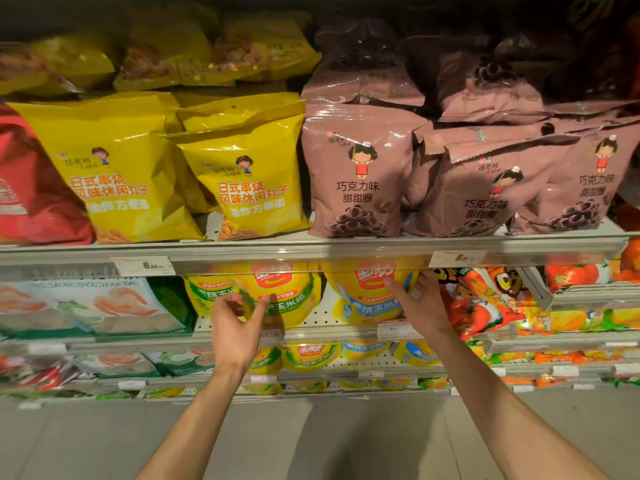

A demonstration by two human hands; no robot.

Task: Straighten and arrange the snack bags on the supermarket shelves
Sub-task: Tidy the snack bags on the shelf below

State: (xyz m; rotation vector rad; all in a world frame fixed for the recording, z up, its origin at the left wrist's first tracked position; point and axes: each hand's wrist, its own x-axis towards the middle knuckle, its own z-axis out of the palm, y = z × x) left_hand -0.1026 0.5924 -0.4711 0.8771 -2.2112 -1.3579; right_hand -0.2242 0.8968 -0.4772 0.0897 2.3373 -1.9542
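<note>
Both my arms reach up to the second shelf, under the clear price rail (311,263). My left hand (235,327) is at the left yellow corn-snack bag (280,296); thumb and forefinger look like they pinch its lower left edge, the other fingers loosely curled, but motion blur makes the contact hard to tell. My right hand (420,306) is flat against the right yellow corn-snack bag (363,292), fingers spread, tips pressing its right side just below the rail. Both bags stand upright, side by side with a gap of perforated back panel between them.

On the shelf above: 2 yellow skewer-flavour bags (131,174) upright in front, the right one tilted a little, more stacked behind. Beside them on the right, mauve chocolate ring bags (356,174), 1 upright, 2 further right leaning over each other. A red bag (31,188) sits at far left. Left of my hands, white-green shrimp stick bags (90,306); to the right, orange tomato-print bags (481,299).
</note>
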